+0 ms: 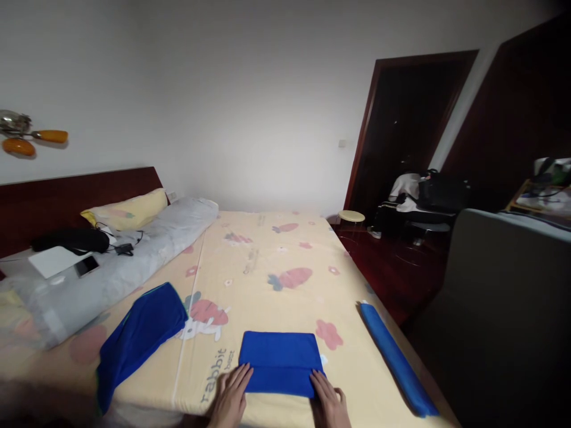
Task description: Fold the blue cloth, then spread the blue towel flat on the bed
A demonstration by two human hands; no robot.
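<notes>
- Right now, both hands are down at the near edge of the bed (267,255), one on each side of a folded blue cloth (280,361).
- The left hand (231,397) lies flat, fingers (241,375) stretched out and close together, their tips touching the cloth's lower left corner; nothing is gripped.
- The right hand (330,402) is flat too, fingers (319,380) extended and resting against the cloth's lower right corner, palm down on the sheet, unclenched.
- The folded blue cloth sits as a neat rectangle on the yellow carrot-print sheet, just beside the printed word "rabbit".
- To the left, well apart from the hands, a second blue cloth (138,339) lies looser and at an angle, one end hanging over the near edge.
- On the right, a rolled blue cloth (395,356) runs along the bed's right edge.
- Further back on the left, a grey bolster (134,261) stretches along the bed with a yellow pillow (129,209) behind it.
- On that bolster rest a white tablet (53,260), a phone (87,266) and a black pouch (71,239).
- Beyond the bed, a small round stool (351,216) stands near the dark doorway (401,131), and a black bag (439,190) sits on a chair.
</notes>
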